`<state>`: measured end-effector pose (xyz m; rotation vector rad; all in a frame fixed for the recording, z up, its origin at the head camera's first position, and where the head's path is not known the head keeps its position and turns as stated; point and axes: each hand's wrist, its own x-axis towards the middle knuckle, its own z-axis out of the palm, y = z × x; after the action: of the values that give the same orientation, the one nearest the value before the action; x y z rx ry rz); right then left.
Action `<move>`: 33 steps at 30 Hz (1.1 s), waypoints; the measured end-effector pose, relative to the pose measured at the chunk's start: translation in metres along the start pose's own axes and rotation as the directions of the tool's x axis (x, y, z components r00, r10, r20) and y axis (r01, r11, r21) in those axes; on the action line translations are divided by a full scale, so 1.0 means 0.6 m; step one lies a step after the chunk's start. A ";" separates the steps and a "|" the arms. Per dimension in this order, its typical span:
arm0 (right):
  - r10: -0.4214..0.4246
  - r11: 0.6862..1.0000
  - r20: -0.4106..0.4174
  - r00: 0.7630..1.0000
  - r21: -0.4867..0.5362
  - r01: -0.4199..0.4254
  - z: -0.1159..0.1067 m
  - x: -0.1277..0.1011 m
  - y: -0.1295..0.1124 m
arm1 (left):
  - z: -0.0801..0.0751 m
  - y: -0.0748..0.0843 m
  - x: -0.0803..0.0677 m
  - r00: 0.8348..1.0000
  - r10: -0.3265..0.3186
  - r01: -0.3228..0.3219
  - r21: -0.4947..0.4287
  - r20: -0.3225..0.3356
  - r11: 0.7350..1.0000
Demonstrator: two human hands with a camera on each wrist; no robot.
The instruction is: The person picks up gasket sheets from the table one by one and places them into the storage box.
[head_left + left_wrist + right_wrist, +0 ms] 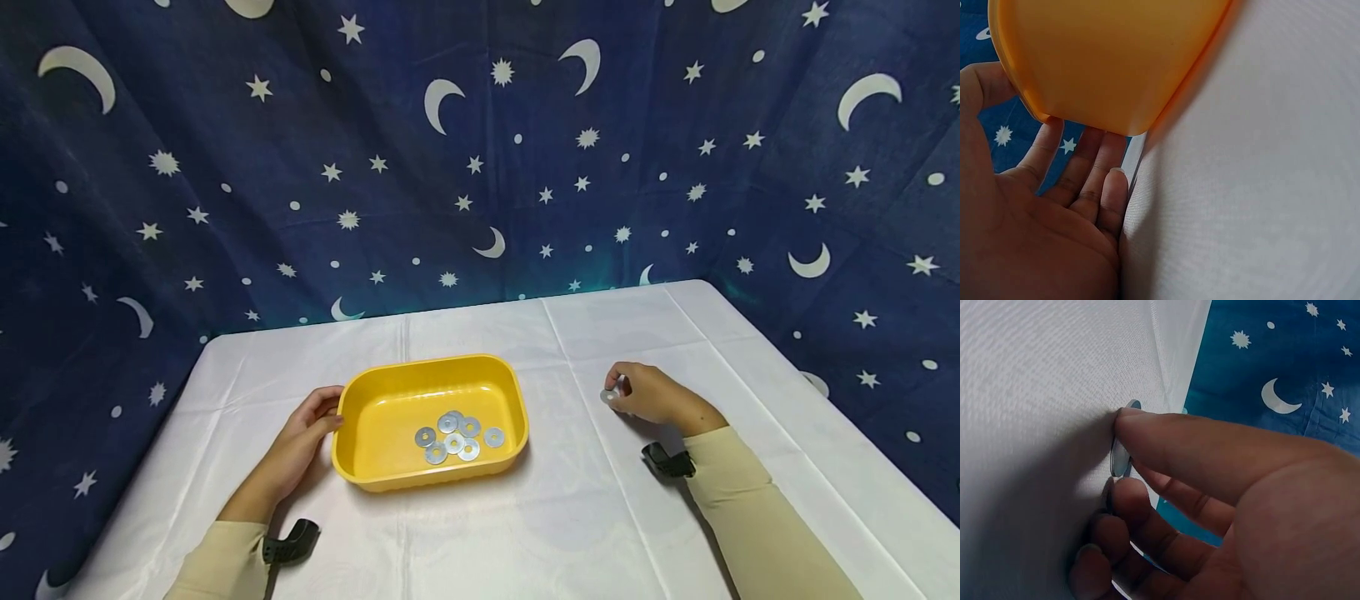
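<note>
A yellow plastic tray (360, 417) stands on the white tablecloth, with several metal washers (453, 437) lying in its right half. My left hand (303, 437) rests against the tray's left wall (1110, 69), fingers straight, thumb by the rim. To the right of the tray my right hand (645, 393) pinches a single washer (609, 397) between thumb and fingertips just above the cloth. In the right wrist view that washer (1120, 456) stands on edge under the thumb.
The white-clothed table (570, 517) ends at a dark blue backdrop with moons and stars (480, 150) behind and at both sides. Black wrist-camera mounts sit on both forearms (667, 461).
</note>
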<state>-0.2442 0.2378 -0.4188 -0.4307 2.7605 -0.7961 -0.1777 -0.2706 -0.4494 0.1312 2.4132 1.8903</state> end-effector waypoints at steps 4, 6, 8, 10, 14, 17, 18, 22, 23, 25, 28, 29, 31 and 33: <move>0.000 1.000 -0.001 1.000 -0.017 0.000 -0.001 0.001 0.001 | 0.001 0.000 0.000 1.000 -0.003 0.003 0.000 -0.005 1.000; -0.001 1.000 -0.002 1.000 -0.021 0.001 -0.001 0.001 0.001 | 0.001 0.000 0.000 1.000 -0.003 0.003 -0.001 -0.007 1.000; -0.006 1.000 -0.006 1.000 -0.024 0.006 0.000 0.001 0.001 | 0.002 0.000 0.000 1.000 -0.004 0.004 -0.001 -0.009 1.000; -0.015 1.000 -0.010 1.000 -0.024 0.014 0.001 0.001 0.000 | 0.002 0.000 0.000 1.000 -0.004 0.004 -0.001 -0.008 1.000; -0.036 0.999 -0.022 0.999 -0.013 0.036 0.005 0.001 -0.001 | 0.001 -0.001 -0.001 1.000 -0.005 0.005 0.003 -0.004 1.000; -0.044 0.999 -0.030 0.999 0.000 0.044 0.006 0.002 -0.004 | 0.000 -0.001 -0.001 1.000 -0.005 0.005 0.003 -0.005 1.000; -0.047 0.999 -0.029 0.998 0.002 0.047 0.006 0.002 -0.006 | -0.001 -0.001 -0.002 1.000 -0.005 0.005 0.000 -0.007 1.000; -0.050 0.999 -0.017 0.999 0.011 0.050 0.008 0.001 -0.012 | -0.001 -0.003 -0.002 1.000 -0.011 0.011 -0.002 -0.008 1.000; -0.054 0.998 -0.011 0.998 0.013 0.055 0.008 0.000 -0.014 | -0.001 -0.004 -0.003 1.000 -0.015 0.015 -0.001 -0.008 1.000; -0.050 0.999 -0.006 0.999 0.021 0.050 0.008 -0.001 -0.016 | -0.001 -0.004 -0.003 1.000 -0.019 0.019 0.001 -0.006 1.000; -0.046 0.998 -0.003 0.999 0.031 0.046 0.008 -0.003 -0.020 | 0.000 -0.004 -0.004 1.000 -0.017 0.017 0.000 -0.001 1.000; -0.047 0.999 -0.003 0.999 0.027 0.047 0.007 -0.003 -0.021 | 0.000 -0.003 -0.003 1.000 -0.016 0.016 0.001 0.001 1.000; -0.056 0.998 -0.010 0.998 0.020 0.056 0.006 -0.002 -0.023 | 0.000 -0.002 -0.002 1.000 -0.009 0.009 -0.001 0.000 1.000; -0.067 0.998 -0.017 0.998 0.014 0.067 0.003 -0.002 -0.027 | 0.001 -0.001 -0.001 1.000 -0.007 0.007 -0.005 -0.002 1.000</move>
<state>-0.2391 0.2246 -0.4113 -0.5185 2.7669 -0.8391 -0.1769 -0.2703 -0.4503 0.1209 2.4073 1.8941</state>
